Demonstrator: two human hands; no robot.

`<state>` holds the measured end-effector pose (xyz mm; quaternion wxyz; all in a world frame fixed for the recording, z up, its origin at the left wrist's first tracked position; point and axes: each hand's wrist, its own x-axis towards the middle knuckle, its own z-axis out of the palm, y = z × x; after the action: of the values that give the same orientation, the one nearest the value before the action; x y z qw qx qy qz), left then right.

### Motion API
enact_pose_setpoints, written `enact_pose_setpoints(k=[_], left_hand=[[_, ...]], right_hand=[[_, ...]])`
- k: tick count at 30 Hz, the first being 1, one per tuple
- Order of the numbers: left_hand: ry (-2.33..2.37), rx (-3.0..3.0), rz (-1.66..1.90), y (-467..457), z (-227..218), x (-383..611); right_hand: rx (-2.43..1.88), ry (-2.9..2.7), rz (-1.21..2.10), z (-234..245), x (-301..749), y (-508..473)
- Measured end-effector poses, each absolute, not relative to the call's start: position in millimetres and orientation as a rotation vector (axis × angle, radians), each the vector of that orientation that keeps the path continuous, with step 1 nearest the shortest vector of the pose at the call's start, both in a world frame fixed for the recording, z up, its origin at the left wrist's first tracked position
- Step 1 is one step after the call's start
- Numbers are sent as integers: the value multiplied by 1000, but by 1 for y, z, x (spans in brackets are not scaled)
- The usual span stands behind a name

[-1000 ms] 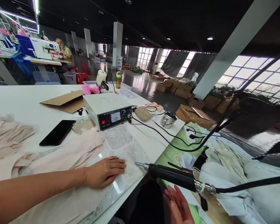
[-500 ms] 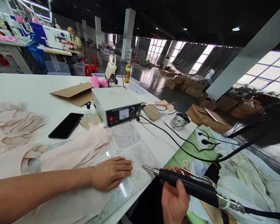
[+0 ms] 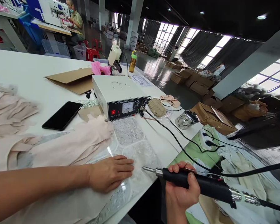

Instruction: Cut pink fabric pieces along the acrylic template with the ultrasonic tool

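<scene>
My left hand (image 3: 113, 174) lies flat, fingers stretched out, on pale fabric and the clear plastic sheet at the table's front. The sheet (image 3: 128, 132) has worn, rounded outlines on it. My right hand (image 3: 183, 186) is wrapped round a black ultrasonic cutter (image 3: 198, 182), whose pointed metal tip faces left. That tip hangs over the sheet's right side, just right of my left fingertips; whether it touches the sheet I cannot tell. Thin beige fabric pieces (image 3: 72, 143) lie beyond my left forearm, with another crumpled pile (image 3: 11, 112) at the far left.
A control box (image 3: 127, 107) with a dial stands behind the sheet, its black cable looping right. Around it are a phone (image 3: 62, 115), folded cardboard (image 3: 72, 79), a brown template stack (image 3: 156, 107) and a lidded jar (image 3: 186, 119). Cloth (image 3: 247, 177) lies beside the table. One person (image 3: 76, 21) sits at a sewing machine.
The view has tipped downward. My right fingers have closed more firmly round the cutter, which has turned so its top lever shows less. My left hand stays in place on the fabric.
</scene>
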<state>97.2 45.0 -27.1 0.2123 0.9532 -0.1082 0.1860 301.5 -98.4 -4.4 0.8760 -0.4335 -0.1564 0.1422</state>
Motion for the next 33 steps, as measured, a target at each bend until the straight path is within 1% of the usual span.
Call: enact_pose_setpoints(k=[12, 19, 33], left_hand=[[-286, 2642, 565, 43, -27, 98], [-268, 2692, 498, 44, -27, 97], [-277, 2654, 601, 43, -31, 98]], right_hand=[[-942, -432, 304, -3, 300, -88], [-955, -461, 270, -3, 299, -85], [-931, -474, 316, -3, 299, -84]])
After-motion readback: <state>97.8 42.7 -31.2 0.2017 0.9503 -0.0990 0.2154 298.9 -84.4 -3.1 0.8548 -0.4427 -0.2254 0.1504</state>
